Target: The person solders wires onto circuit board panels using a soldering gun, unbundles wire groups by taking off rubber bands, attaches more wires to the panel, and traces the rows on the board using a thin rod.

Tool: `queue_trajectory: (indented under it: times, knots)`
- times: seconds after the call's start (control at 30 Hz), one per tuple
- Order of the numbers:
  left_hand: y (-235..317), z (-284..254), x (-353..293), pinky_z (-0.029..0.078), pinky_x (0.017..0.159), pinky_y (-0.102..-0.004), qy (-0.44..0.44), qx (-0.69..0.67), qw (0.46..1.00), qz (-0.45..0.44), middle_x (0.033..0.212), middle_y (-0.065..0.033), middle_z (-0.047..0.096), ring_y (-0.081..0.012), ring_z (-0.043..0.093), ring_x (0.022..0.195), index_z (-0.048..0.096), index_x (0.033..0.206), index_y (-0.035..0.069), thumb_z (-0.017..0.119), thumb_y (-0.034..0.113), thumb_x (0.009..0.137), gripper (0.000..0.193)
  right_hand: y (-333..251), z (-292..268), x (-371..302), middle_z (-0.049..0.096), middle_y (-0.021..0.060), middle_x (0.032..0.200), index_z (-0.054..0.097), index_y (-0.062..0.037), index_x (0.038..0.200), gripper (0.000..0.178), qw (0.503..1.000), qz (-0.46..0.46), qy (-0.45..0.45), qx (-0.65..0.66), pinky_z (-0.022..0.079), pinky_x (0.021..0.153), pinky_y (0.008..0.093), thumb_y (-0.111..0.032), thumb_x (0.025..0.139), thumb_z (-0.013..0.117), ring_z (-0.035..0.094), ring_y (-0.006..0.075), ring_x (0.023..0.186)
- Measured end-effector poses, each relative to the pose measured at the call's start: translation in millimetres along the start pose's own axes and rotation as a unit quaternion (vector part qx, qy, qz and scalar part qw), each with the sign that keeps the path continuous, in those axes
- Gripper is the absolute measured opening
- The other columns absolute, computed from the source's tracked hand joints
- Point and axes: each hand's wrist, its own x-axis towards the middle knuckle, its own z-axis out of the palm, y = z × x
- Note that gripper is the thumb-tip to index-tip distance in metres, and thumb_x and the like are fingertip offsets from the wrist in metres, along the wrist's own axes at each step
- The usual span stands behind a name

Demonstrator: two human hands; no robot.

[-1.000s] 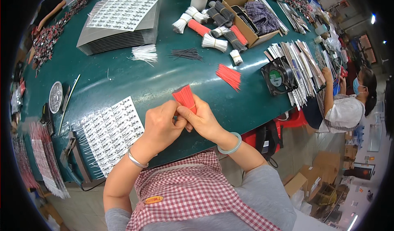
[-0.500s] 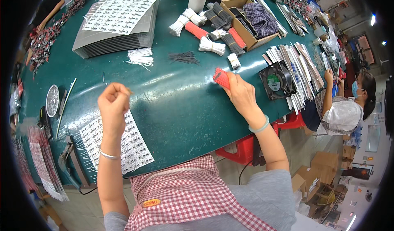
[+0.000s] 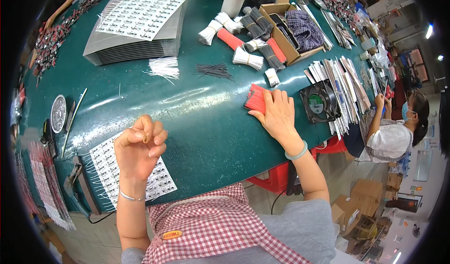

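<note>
A bundle of short red wires point(image 3: 256, 99) with dark tips lies on the green table right of the middle. My right hand point(image 3: 280, 117) is down on it, thumb at its near side and fingers over its right end. My left hand point(image 3: 140, 147) is raised at the left, fingers curled, pinching a small tan rubber band point(image 3: 145, 138). Below that hand lies a white sheet point(image 3: 161, 177) of printed dark patterns, with thin white wires along its left edge. Loose white wires point(image 3: 164, 68) and dark wires point(image 3: 213, 71) lie farther back.
Tied wire bundles point(image 3: 247, 58) lie near a cardboard box point(image 3: 300, 56). A black fan point(image 3: 320, 101) stands beside pale strips point(image 3: 349, 86) at the right. Stacked grey boards point(image 3: 136, 53) fill the back left. A soldering-iron-like tool point(image 3: 70, 184) lies left. A co-worker point(image 3: 391, 132) sits at the right.
The red wires have been lowered from my right hand's upright grip onto the table, and that hand now lies over them. My left hand has turned, its fingers opening a little around the rubber band.
</note>
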Motion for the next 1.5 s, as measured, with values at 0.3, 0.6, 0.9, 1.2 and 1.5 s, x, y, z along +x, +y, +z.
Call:
queue_trajectory:
  times: [0.3,0.6,0.9,1.2,1.5]
  knots:
    - [11,-15,-2,0.04,0.042,-0.0213,-0.013,-0.072,0.997,0.006,0.102,-0.0248,0.063,-0.0139,0.048,0.051,0.05,0.076,-0.001,0.052,0.002,0.071,0.006,1,-19,22,0.054,0.0164,0.114,0.057,-0.0043,0.125,0.059,0.979,-0.014,0.15,0.134,0.039,0.09,0.0458,-0.042,0.083,0.073,0.048,0.0327,0.107]
    - [9,-21,-3,0.037,0.042,-0.0229,0.032,-0.014,0.999,-0.009,0.102,-0.0247,0.065,-0.0141,0.044,0.054,0.056,0.082,-0.007,0.048,-0.01,0.073,0.012,14,14,202,0.055,0.0106,0.101,0.068,-0.0045,0.093,0.029,0.972,-0.015,0.233,-0.025,0.042,0.081,0.0423,-0.021,0.073,0.08,0.051,0.0302,0.1]
    - [21,-30,-14,0.033,0.038,-0.022,0.036,-0.065,0.997,-0.028,0.088,-0.0185,0.061,-0.0141,0.043,0.056,0.052,0.079,-0.002,0.047,0.002,0.086,0.009,6,22,219,0.057,0.0138,0.104,0.065,-0.0008,0.093,0.029,0.979,0.08,0.171,-0.081,0.044,0.083,0.0463,-0.024,0.079,0.075,0.053,0.033,0.104]
    - [18,-13,-9,0.028,0.035,-0.0213,0.043,0.107,0.993,-0.01,0.076,-0.0105,0.057,-0.0111,0.04,0.051,0.054,0.082,-0.001,0.053,0.006,0.089,0.01,-38,-61,123,0.071,0.0117,0.089,0.06,-0.0017,0.114,0.051,0.885,0.104,0.124,0.437,0.053,0.075,0.0315,-0.014,0.072,0.087,0.068,0.0181,0.08]
    - [-9,13,-15,0.027,0.043,-0.0198,0.065,0.328,0.942,0.039,0.068,0.0042,0.051,-0.0029,0.036,0.049,0.066,0.109,-0.003,0.059,0.008,0.098,0.017,-98,-52,56,0.067,0.009,0.113,0.058,0.0033,0.128,0.039,0.429,0.105,-0.172,0.881,0.056,0.091,0.0431,-0.016,0.096,0.067,0.065,0.0189,0.105]
